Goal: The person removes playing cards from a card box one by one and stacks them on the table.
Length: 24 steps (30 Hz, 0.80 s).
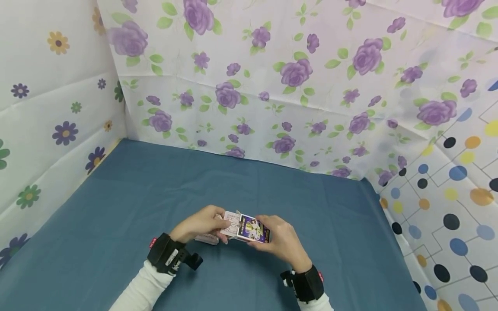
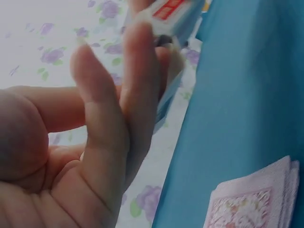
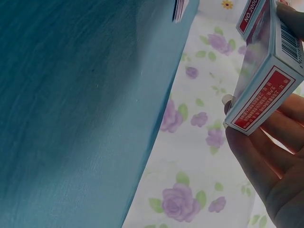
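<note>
"What lies furthest left?"

"A pile of cards [image 1: 208, 239] on the blue cloth [image 1: 229, 278], just beneath my left hand [image 1: 202, 224]; I'm not touching it, as far as I can tell."

"And that hand itself?"

"It pinches a patterned card [image 1: 232, 219], thumb on top. I can't tell whether more lie under it. I expect it to be light, springy and slick, so a flat pinch near the end should do; squeezing across the edges would likely bow it."

"What is to the right of your pinch?"

"The card box [image 1: 253, 230], its open end meeting the card. How far in the card reaches, I can't see. The box looks like thin printed carton: light, fairly stiff at the corners, easily dented in the middle."

"Where do you hold it?"

"By its closed end, in my right hand [image 1: 285, 239], thumb along the near edge, fingers at the far one. I'd keep the pressure there, gentle, so the mouth stays square."
</note>
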### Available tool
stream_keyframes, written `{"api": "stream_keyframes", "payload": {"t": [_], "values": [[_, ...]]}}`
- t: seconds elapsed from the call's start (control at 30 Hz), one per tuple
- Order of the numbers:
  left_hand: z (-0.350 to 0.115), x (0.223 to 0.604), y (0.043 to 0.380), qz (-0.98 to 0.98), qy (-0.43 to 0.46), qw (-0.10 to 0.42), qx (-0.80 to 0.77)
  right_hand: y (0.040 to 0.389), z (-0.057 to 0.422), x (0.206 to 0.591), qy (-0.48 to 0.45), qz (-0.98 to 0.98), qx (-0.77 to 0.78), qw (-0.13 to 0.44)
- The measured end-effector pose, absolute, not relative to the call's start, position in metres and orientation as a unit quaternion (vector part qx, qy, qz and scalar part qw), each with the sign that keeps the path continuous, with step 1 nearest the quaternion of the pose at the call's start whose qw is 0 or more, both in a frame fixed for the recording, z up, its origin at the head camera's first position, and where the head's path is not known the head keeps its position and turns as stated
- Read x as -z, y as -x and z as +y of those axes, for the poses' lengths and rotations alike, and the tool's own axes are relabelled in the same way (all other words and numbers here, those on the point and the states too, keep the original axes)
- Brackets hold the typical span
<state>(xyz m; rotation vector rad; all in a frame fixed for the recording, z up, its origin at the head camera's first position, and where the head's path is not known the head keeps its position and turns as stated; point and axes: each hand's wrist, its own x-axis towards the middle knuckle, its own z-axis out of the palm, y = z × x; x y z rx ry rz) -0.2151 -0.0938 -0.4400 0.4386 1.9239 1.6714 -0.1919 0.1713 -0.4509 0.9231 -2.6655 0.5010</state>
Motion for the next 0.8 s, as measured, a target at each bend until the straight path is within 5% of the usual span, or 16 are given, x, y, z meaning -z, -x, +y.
{"api": "stream_keyframes", "payload": {"t": [0.8], "values": [[-0.15,0.44,0.236,0.753,-0.082,0.202,-0.621,0.195,0.175,0.457,-0.294,-0.931,-0.164,0.138]]}}
